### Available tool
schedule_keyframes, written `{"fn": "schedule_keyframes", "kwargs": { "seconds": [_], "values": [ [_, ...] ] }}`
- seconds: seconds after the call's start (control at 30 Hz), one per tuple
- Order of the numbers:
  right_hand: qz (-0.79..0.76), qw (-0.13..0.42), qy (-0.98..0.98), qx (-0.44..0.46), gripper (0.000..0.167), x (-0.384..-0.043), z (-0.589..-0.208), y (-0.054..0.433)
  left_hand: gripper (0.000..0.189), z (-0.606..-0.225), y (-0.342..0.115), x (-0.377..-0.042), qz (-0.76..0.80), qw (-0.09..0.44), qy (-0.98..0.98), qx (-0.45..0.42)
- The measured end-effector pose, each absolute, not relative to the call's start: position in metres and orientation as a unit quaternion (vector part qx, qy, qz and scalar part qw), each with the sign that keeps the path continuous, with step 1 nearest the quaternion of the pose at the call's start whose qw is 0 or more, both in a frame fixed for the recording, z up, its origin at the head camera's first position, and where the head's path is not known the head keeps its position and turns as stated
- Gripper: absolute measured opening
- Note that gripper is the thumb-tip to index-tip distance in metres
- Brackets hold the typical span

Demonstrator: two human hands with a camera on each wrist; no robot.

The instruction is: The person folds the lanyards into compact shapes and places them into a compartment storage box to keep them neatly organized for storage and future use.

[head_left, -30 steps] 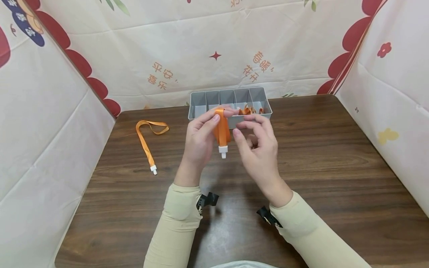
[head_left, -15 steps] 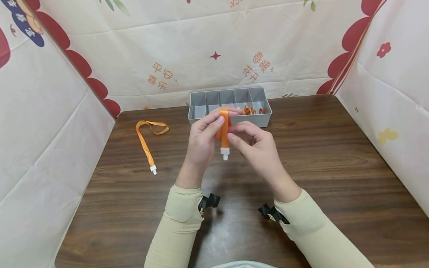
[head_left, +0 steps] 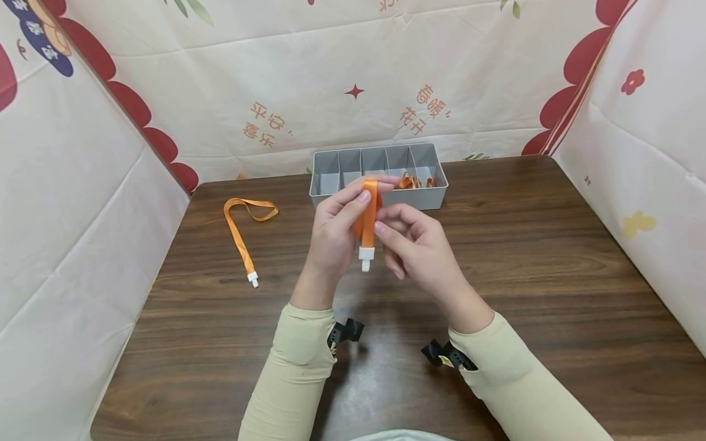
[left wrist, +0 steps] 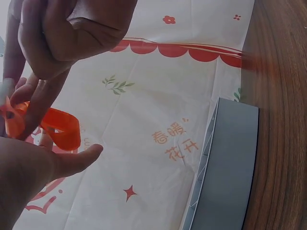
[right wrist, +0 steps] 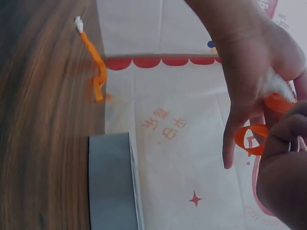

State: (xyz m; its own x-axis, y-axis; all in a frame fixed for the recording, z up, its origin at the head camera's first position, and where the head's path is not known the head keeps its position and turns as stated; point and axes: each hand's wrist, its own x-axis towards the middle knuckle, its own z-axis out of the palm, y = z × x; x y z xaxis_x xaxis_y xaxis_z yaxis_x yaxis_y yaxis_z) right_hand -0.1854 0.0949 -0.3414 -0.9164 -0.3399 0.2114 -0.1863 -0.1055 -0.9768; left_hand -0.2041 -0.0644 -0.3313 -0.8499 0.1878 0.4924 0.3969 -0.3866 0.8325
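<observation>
An orange lanyard [head_left: 370,214] is looped over my left hand [head_left: 331,242], whose thumb presses the strap against the fingers. The lanyard's white plastic clip [head_left: 366,253] hangs at the lower end of the strap, above the table. From the right, my right hand [head_left: 427,248] pinches the strap's edge with thumb and index finger, just above the clip. A bent loop of the orange strap [left wrist: 64,129] stands out past the left fingers in the left wrist view. On the table to the left lies a second orange lanyard [head_left: 237,236], its clip toward me.
Behind the hands stands a grey divided box [head_left: 419,199], with orange lanyards [head_left: 408,181] in its right-hand compartments. The brown wooden table [head_left: 529,269] is enclosed at the back and sides by a printed white cloth [head_left: 231,79].
My right hand has come in from the right, from apart with spread fingers to pinching the strap. The clip hangs slightly lower than before. The lanyard on the table has stayed put.
</observation>
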Motion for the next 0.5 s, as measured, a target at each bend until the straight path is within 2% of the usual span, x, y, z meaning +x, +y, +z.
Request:
{"fn": "schedule_keyframes", "kwargs": {
  "seconds": [0.17,0.37,0.5],
  "values": [
    [-0.75,0.1,0.623,-0.199,0.019,-0.1863,-0.3409,0.0942,0.037,-0.3309,-0.0641,-0.2037,-0.79,0.066,-0.546,-0.271],
    [-0.754,0.104,0.62,-0.189,0.008,-0.1878,-0.3443,0.0945,0.037,-0.3299,-0.0645,-0.2027,-0.788,0.065,-0.547,-0.275],
    [-0.753,0.105,0.624,-0.179,0.013,-0.1895,-0.3473,0.0956,0.037,-0.329,-0.0661,-0.202,-0.787,0.07,-0.551,-0.268]
  ]
}}
